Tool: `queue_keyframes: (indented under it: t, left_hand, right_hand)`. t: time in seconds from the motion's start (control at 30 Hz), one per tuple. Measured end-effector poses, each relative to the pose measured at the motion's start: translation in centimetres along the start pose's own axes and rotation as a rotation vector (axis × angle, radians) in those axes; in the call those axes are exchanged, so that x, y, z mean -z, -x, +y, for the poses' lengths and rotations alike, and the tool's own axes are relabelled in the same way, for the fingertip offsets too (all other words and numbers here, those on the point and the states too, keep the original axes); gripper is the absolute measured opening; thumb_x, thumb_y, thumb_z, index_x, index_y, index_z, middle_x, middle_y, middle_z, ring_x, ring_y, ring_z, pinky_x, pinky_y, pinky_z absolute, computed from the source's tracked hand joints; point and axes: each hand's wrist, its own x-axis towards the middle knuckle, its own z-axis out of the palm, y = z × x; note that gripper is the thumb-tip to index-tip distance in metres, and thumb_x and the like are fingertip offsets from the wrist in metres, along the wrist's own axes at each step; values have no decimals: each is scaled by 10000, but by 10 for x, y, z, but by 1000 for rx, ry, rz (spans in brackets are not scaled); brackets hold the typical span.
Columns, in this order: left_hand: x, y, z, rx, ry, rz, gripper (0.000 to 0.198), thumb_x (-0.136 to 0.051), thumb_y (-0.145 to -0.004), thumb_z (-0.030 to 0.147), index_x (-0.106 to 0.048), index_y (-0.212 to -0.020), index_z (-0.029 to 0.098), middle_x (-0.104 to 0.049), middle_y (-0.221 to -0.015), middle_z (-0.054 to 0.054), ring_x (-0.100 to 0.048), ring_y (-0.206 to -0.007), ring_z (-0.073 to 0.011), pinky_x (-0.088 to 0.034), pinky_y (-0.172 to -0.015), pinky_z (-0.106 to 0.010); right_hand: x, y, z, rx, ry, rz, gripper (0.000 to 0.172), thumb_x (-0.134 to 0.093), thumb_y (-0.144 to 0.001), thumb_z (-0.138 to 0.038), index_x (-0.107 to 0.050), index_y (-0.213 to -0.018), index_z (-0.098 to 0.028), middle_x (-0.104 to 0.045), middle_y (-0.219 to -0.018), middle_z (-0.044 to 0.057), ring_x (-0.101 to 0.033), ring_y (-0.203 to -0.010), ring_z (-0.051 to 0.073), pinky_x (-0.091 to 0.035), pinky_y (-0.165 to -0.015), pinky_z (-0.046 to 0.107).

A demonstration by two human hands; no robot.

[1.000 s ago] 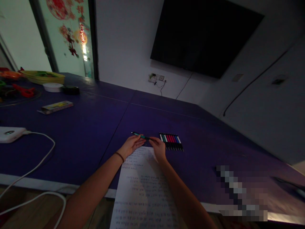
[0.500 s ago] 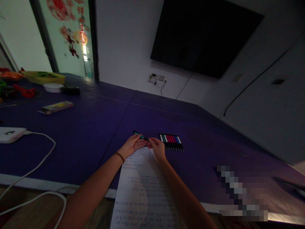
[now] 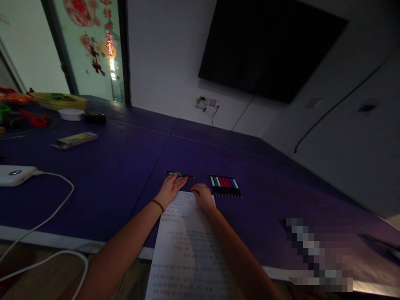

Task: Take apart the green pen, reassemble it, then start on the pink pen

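Observation:
My left hand (image 3: 171, 189) holds a teal and black pen (image 3: 179, 174) that lies crosswise at its fingers, the slim tip pointing right. The fingers of this hand are stretched along below the pen. My right hand (image 3: 203, 197) is a little to the right, apart from the pen, its fingers curled together. Whether it has anything small in its fingers is hidden. Under both hands a handwritten sheet of paper (image 3: 187, 246) reaches over the table edge toward me. Right of my right hand, several pens (image 3: 225, 186) with white, green, pink and blue barrels lie side by side in a row.
A purple table (image 3: 131, 154) with a seam spreads around. On the left are a white power bank (image 3: 17, 175) with its cable (image 3: 64, 204), a small box (image 3: 76, 140), a yellow basket (image 3: 56, 101) and a white round container (image 3: 71, 114). A blurred-out object (image 3: 315, 252) is at right.
My right hand has come away from the pen and moved slightly down. The pen has shifted left and lies flatter in my left hand, its tip now uncovered.

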Motion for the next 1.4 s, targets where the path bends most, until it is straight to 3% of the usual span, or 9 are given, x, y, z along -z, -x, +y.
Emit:
queue_keyframes:
  t: [0.2, 0.3, 0.43, 0.53, 0.67, 1.03, 1.4]
  left_hand:
    - [-2, 4, 1, 2, -19, -4, 129, -487, -796, 201, -480, -698, 117, -617, -744, -119, -621, -779, -189, -493, -749, -305]
    - [-3, 5, 1, 8, -20, -4, 117, -479, -798, 192, -479, -706, 120, -616, -735, -110, -624, -763, -184, -500, -733, -298]
    - [-5, 7, 1, 25, -17, 8, 115, -481, -795, 186, -474, -700, 123, -612, -719, -102, -625, -753, -185, -504, -725, -295]
    - [-5, 8, 1, 39, -18, -3, 109, -488, -792, 186, -482, -708, 117, -611, -726, -108, -623, -767, -192, -498, -744, -304]
    - [-5, 9, 1, 49, -32, -19, 105, -496, -789, 190, -497, -720, 111, -612, -743, -115, -619, -787, -195, -484, -775, -320]
    - [-5, 10, -2, 61, -68, -31, 104, -496, -792, 197, -520, -741, 109, -617, -746, -111, -619, -790, -195, -483, -777, -327]
    - [-2, 7, -4, 97, -81, -72, 76, -506, -782, 179, -518, -752, 110, -630, -772, -127, -624, -776, -198, -482, -775, -329]
  right_hand:
    - [2, 0, -1, -92, -87, 137, 176, -513, -686, -113, -658, -722, -206, -628, -754, 41, -565, -734, 187, -431, -716, 313]
    - [2, 0, 0, -175, -226, 296, 108, -553, -682, -204, -640, -743, -184, -610, -732, 44, -569, -646, 174, -451, -640, 302]
    - [1, -1, 2, -326, -472, 411, 183, -589, -655, -325, -611, -735, -161, -586, -670, 25, -564, -547, 154, -461, -529, 278]
    - [4, -2, 0, -329, -546, 449, 213, -622, -614, -356, -614, -703, -163, -600, -675, 25, -572, -602, 159, -472, -581, 282]
    - [8, -3, -5, -278, -586, 462, 205, -622, -607, -351, -629, -712, -176, -623, -740, 34, -577, -688, 164, -474, -676, 297]
    - [5, -2, -7, -311, -799, 399, 260, -629, -604, -357, -616, -770, -157, -636, -751, 45, -606, -709, 183, -485, -711, 334]
    - [3, -2, -4, -322, -776, 399, 224, -637, -586, -316, -616, -749, -164, -641, -783, 50, -604, -734, 188, -476, -736, 337]
